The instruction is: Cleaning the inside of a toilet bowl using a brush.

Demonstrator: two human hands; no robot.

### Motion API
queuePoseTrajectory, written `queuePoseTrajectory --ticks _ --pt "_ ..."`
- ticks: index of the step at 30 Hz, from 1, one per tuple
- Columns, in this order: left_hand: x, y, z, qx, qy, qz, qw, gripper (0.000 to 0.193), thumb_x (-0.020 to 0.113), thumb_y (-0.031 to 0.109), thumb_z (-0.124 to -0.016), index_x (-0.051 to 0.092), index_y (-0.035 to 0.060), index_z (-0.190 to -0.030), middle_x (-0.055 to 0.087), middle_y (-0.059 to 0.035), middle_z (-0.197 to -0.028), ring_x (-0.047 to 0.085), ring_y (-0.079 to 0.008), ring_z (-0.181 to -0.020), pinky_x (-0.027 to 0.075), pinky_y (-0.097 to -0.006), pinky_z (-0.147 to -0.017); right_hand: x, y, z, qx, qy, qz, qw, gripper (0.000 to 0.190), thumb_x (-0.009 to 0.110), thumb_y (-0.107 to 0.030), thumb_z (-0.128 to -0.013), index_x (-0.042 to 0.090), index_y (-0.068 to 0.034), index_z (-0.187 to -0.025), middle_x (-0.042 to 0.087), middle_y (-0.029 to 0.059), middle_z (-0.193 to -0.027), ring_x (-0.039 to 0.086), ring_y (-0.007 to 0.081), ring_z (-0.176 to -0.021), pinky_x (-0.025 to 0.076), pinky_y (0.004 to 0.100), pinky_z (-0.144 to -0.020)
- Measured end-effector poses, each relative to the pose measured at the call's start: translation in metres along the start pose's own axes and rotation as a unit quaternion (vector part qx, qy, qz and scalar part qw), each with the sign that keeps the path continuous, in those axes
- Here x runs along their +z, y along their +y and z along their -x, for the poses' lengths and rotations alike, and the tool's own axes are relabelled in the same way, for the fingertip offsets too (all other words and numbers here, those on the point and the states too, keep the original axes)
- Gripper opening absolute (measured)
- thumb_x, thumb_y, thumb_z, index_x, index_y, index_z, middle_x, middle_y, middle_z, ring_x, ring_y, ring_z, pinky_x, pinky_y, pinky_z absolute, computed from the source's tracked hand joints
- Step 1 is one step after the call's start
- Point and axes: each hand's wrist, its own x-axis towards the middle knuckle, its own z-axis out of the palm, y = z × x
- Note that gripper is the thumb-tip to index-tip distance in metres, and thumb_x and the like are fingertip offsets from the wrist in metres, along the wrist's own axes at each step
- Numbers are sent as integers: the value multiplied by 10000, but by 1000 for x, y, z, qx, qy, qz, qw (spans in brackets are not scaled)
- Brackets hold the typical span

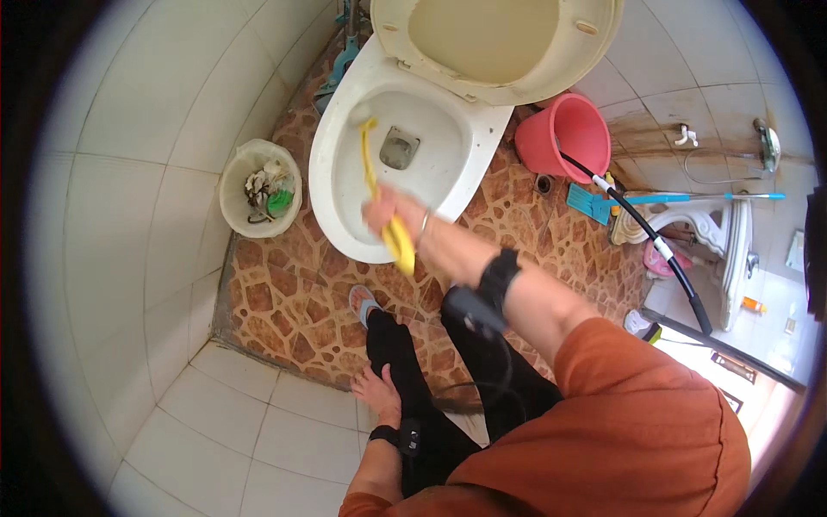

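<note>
My right hand (394, 212) is shut around the yellow handle of a toilet brush (367, 155), slightly blurred. The brush's pale head lies at the upper left inside the bowl of the white toilet (323, 194), against or close to its inner wall; I cannot tell whether it touches. The raised toilet seat and lid (575, 58) stand at the back of the bowl. My left hand (378, 390) rests on or beside my black-trousered leg, fingers apart, holding nothing. Each forearm bears a black strap with a small device.
A lined waste bin (227, 200) with rubbish stands left of the toilet. At right are a pink bucket (536, 139) with a black pole leaning in it, a blue brush (588, 203), a floor drain (544, 185) and a white washbasin (736, 258). Tiled walls enclose the left side.
</note>
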Motion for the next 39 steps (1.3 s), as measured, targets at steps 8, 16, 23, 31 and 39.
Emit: queuePoseTrajectory --ticks 8,16,23,31,39 --pt "-5 -5 0 -37 -51 4 998 375 434 370 -735 418 101 -995 424 -124 -968 325 -313 -961 229 -418 -807 -37 15 72 64 193 211 956 365 302 -370 -805 383 -80 -598 323 -9 -421 311 78 -309 263 194 -282" --pt "-4 -13 -3 -18 -1 0 1000 381 431 378 -734 424 98 -993 437 -123 -939 333 -299 -959 252 -414 -787 -20 37 15 -16 186 308 933 381 296 -416 -793 391 -102 -599 323 -28 -434 334 81 -355 297 193 -338" --pt "-6 -8 -2 -4 7 18 1000 383 436 389 -727 433 108 -987 447 -124 -917 355 -297 -931 269 -410 -770 -38 -41 144 189 369 852 320 480 381 -191 -752 194 -108 -1187 529 172 -807 493 262 -860 390 344 -719" --pt "10 -17 1 -32 -31 1 999 403 410 393 -740 416 83 -998 421 -146 -952 345 -310 -937 251 -419 -793 -89 -57 -3 237 291 923 84 423 399 -246 -750 283 -135 -1141 498 185 -914 505 293 -819 411 348 -693" --pt "8 -13 3 -29 -10 -30 999 381 399 390 -748 421 91 -984 419 -137 -945 352 -305 -919 250 -414 -791 -27 -42 127 196 335 886 255 432 337 -209 -770 207 -208 -1182 479 193 -947 466 292 -877 373 381 -698"
